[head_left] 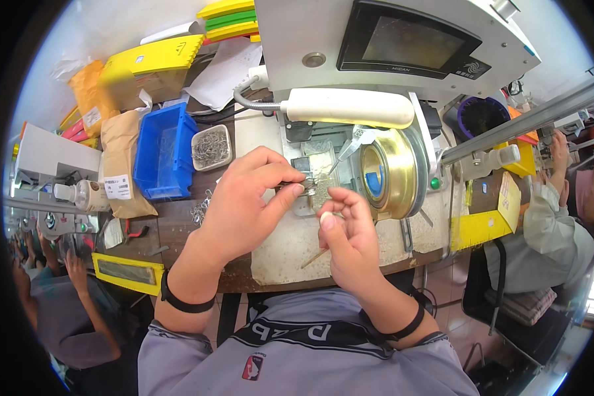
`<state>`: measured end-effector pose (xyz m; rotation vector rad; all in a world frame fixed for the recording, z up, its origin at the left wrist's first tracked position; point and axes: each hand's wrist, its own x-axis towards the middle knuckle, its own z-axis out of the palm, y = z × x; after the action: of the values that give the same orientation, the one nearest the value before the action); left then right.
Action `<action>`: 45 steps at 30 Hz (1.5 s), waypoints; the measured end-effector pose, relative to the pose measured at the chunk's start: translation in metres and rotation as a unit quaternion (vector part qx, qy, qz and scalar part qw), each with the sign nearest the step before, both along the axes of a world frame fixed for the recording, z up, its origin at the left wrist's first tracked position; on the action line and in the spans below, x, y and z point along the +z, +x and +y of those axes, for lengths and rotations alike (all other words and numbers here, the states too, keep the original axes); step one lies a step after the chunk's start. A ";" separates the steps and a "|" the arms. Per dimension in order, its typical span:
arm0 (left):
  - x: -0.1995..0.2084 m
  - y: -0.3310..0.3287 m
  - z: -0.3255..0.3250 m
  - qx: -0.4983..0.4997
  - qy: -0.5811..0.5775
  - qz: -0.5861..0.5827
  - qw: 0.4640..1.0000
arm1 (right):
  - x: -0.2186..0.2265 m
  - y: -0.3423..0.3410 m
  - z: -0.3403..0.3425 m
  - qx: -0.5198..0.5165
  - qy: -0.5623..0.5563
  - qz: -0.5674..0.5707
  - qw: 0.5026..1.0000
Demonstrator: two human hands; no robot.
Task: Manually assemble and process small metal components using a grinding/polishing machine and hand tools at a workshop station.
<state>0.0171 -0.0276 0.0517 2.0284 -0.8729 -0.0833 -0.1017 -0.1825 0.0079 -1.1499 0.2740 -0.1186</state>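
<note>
Beside the brass wheel (391,173), left hand (241,204) pinches a small metal part (307,185) lying crosswise; right hand's (350,237) grip unclear.

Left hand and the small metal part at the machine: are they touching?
Touching. The head view shows the left hand pinching the small metal part between thumb and fingers, no gap visible.

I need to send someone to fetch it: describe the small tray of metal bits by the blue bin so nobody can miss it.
Start at the big white machine at the back of the bench, then look left to the blue plastic bin. The small tray sits right beside the bin's right edge, just above the left hand. It is the only pale, square-cornered tray there, filled with tiny grey metal pieces.
</note>
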 end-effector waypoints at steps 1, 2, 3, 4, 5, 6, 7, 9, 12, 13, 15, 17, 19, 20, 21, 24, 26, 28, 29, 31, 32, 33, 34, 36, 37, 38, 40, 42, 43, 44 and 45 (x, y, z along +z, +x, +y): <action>0.000 -0.001 -0.002 0.006 -0.011 0.006 1.000 | 0.000 0.005 0.001 -0.002 0.000 0.000 1.000; -0.001 -0.002 -0.001 0.006 -0.011 0.007 1.000 | -0.001 0.011 0.002 -0.018 0.007 -0.015 1.000; 0.000 -0.002 -0.001 0.013 -0.010 0.004 1.000 | -0.002 0.015 0.004 -0.035 0.015 -0.030 0.999; 0.000 -0.003 -0.001 0.021 -0.008 0.000 1.000 | -0.003 0.018 0.005 -0.036 0.014 -0.029 0.999; -0.001 -0.003 -0.001 0.020 -0.008 0.002 1.000 | -0.004 0.021 0.007 -0.047 0.023 -0.047 0.998; -0.002 -0.003 0.000 0.023 -0.010 0.001 1.000 | -0.005 0.023 0.008 -0.058 0.033 -0.064 0.996; -0.002 -0.003 -0.001 0.025 -0.011 0.000 1.000 | -0.004 0.025 0.008 -0.058 0.032 -0.064 0.996; -0.003 -0.003 0.000 0.026 -0.015 0.000 1.000 | -0.002 0.027 0.009 -0.082 0.091 -0.054 0.991; -0.005 -0.003 0.001 0.025 -0.021 -0.001 0.999 | -0.003 0.028 0.007 -0.082 0.088 -0.050 0.991; -0.005 -0.003 0.001 0.024 -0.023 -0.002 0.999 | -0.003 0.029 0.008 -0.082 0.088 -0.050 0.991; -0.005 -0.003 0.001 0.024 -0.022 0.001 0.999 | -0.002 0.029 0.009 -0.082 0.089 -0.041 0.992; -0.006 -0.003 0.001 0.025 -0.021 0.003 0.999 | -0.003 0.030 0.010 -0.085 0.093 -0.044 0.991; -0.006 -0.003 0.002 0.023 -0.027 0.006 0.999 | -0.002 0.032 0.010 -0.089 0.098 -0.048 0.990; -0.006 -0.004 0.002 0.023 -0.027 0.006 0.999 | -0.001 0.033 0.011 -0.093 0.102 -0.036 0.990; -0.005 -0.005 0.001 0.043 -0.042 0.018 0.998 | -0.001 0.034 0.012 -0.097 0.106 -0.024 0.989; -0.020 -0.006 0.008 0.087 -0.093 0.098 0.987 | -0.001 0.036 0.015 -0.108 0.103 -0.019 0.989; -0.025 -0.008 0.011 0.109 -0.130 0.165 0.972 | -0.003 0.037 0.016 -0.113 0.091 -0.019 0.989; -0.024 -0.010 0.012 0.114 -0.138 0.245 0.953 | -0.005 0.037 0.014 -0.119 0.078 -0.018 0.990; -0.026 -0.011 0.013 0.115 -0.138 0.245 0.953 | -0.006 0.037 0.013 -0.115 0.065 -0.026 0.991; -0.037 -0.011 0.015 0.082 -0.112 0.289 0.947 | -0.005 0.038 0.012 -0.110 0.052 -0.034 0.992; -0.042 -0.012 0.016 0.084 -0.112 0.289 0.947 | -0.004 0.039 0.012 -0.112 0.051 -0.027 0.992; -0.047 -0.015 0.017 0.087 -0.119 0.303 0.941 | -0.002 0.039 0.013 -0.113 0.050 -0.021 0.992; -0.051 -0.016 0.018 0.091 -0.127 0.318 0.935 | -0.002 0.040 0.014 -0.112 0.051 -0.022 0.992; -0.057 -0.017 0.016 0.093 -0.133 0.325 0.932 | -0.005 0.040 0.014 -0.114 0.026 -0.046 0.992; -0.057 -0.017 0.015 0.097 -0.138 0.332 0.928 | -0.007 0.040 0.014 -0.114 0.026 -0.047 0.992; -0.055 -0.016 0.015 0.097 -0.138 0.331 0.929 | -0.008 0.040 0.013 -0.121 0.023 -0.048 0.991; -0.048 -0.014 0.014 0.091 -0.020 0.345 0.934 | -0.010 0.041 0.013 -0.128 0.020 -0.050 0.990; -0.047 -0.011 0.011 0.092 0.038 0.332 0.938 | -0.011 0.043 0.015 -0.140 -0.010 -0.061 0.988; -0.047 -0.011 0.011 0.092 0.096 0.319 0.938 | -0.012 0.043 0.015 -0.139 -0.010 -0.062 0.988; -0.049 -0.012 0.011 0.093 0.096 0.318 0.939 | -0.011 0.042 0.016 -0.136 -0.020 -0.056 0.989; -0.052 -0.012 0.011 0.080 0.094 0.274 0.954 | -0.012 0.042 0.016 -0.133 -0.031 -0.051 0.989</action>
<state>0.0048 -0.0163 -0.0006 2.0848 -0.3585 -0.6274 -0.0600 -0.1667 -0.0036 -1.1607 0.3346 -0.4229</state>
